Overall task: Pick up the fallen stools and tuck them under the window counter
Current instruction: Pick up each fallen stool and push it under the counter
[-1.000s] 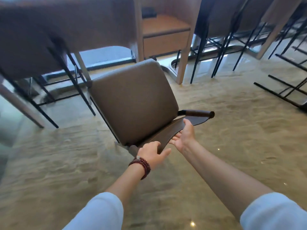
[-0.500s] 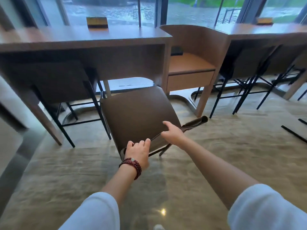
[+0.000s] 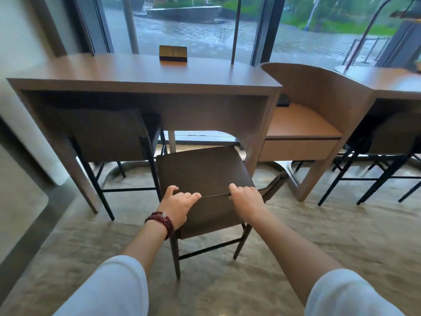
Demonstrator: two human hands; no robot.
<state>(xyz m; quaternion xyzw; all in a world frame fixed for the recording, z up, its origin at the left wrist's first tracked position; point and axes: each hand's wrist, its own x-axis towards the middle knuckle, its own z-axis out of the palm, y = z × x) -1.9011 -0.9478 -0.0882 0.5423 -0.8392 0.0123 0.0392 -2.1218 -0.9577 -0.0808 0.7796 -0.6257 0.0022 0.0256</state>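
A brown stool (image 3: 200, 172) with a low backrest and dark legs stands upright on the floor in front of the window counter (image 3: 145, 76). Its seat faces the gap under the counter's right half. My left hand (image 3: 176, 205), with a red bead bracelet on the wrist, grips the top edge of the backrest. My right hand (image 3: 246, 199) grips the same edge a little further right.
Another stool (image 3: 107, 133) is tucked under the counter's left half. A small yellow and black box (image 3: 173, 54) sits on the countertop. A curved wooden bench (image 3: 303, 124) stands to the right, with more stools (image 3: 387, 142) under the far-right counter.
The stool went from tilted on its side to upright on its legs. Both hands shifted from the armrest and seat edge to the top of the backrest, and the view rose.
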